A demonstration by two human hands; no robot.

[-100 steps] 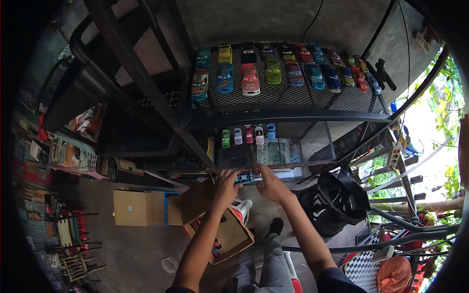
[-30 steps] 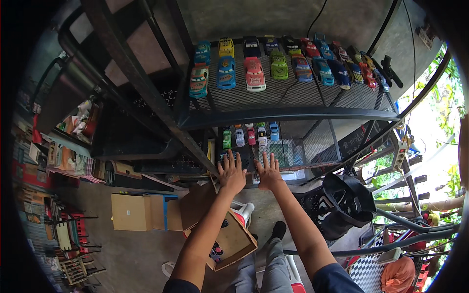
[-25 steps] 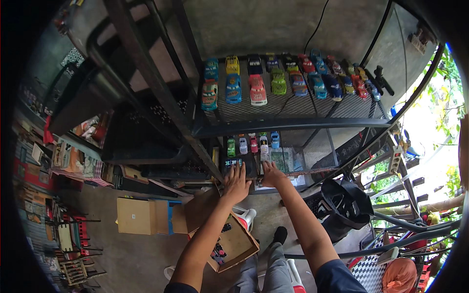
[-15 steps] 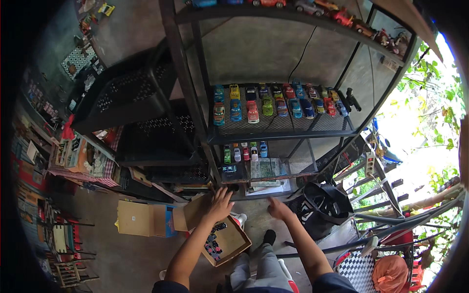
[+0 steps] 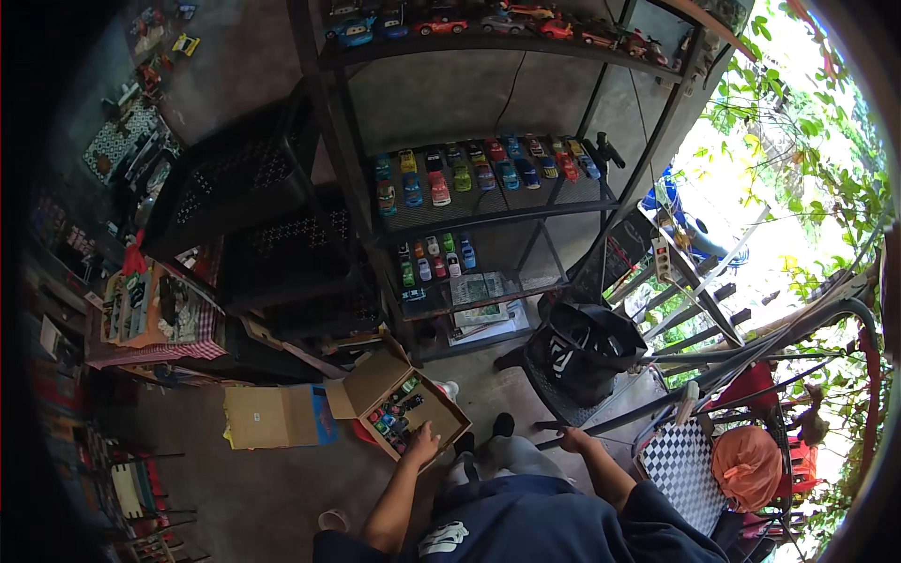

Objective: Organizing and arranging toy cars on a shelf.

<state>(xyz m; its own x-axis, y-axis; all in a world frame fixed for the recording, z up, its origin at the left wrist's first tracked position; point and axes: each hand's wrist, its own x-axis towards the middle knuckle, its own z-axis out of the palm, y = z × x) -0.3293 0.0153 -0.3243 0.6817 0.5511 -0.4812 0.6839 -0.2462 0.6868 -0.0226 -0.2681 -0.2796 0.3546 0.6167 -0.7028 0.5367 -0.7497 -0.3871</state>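
While my left hand (image 5: 424, 444) overlaps the open brown cardboard box (image 5: 439, 403) at six o'clock, I should reach gently; finger closure, right hand (image 5: 574, 438) included, unclear.

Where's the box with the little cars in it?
In the head view, the open cardboard box of toy cars is below and left of centre, right of the brown-and-blue cardboard, with the left hand at its near side.
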